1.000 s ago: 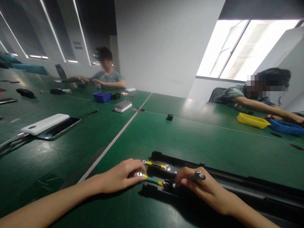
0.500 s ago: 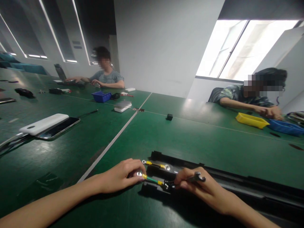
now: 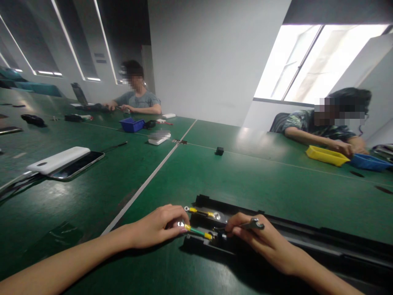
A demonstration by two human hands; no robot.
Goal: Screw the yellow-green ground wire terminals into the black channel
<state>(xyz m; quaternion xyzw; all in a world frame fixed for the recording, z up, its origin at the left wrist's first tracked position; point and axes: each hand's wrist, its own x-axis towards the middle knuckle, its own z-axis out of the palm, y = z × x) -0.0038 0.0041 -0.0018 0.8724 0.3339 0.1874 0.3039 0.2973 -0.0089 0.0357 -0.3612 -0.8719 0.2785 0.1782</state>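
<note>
My left hand (image 3: 162, 225) is closed, its thumb and fingers pinching the ring-terminal end of a short yellow-green wire (image 3: 198, 232). The wire's other end reaches a dark fastener spot inside a long black metal channel (image 3: 294, 229). A second short wire (image 3: 202, 212) with yellow sleeves and ring terminals lies behind it, across the channel's end. In my right hand (image 3: 260, 237) is a wrench (image 3: 254, 224); its open jaw sticks out above the fingers. The wrench's other end points down at the wire's far terminal, and that contact is too dark to make out.
On the green table (image 3: 147, 164), a white power bank (image 3: 61, 157) and a phone (image 3: 78, 165) lie at left. A small black block (image 3: 219, 151) stands beyond the channel. Two people sit across, near a yellow bin (image 3: 327, 155) and blue bins (image 3: 132, 124).
My right hand has turned the wrench slightly, and its working end has shifted at the terminal. My left hand stays on the wire. The person at right has moved a hand toward the yellow bin.
</note>
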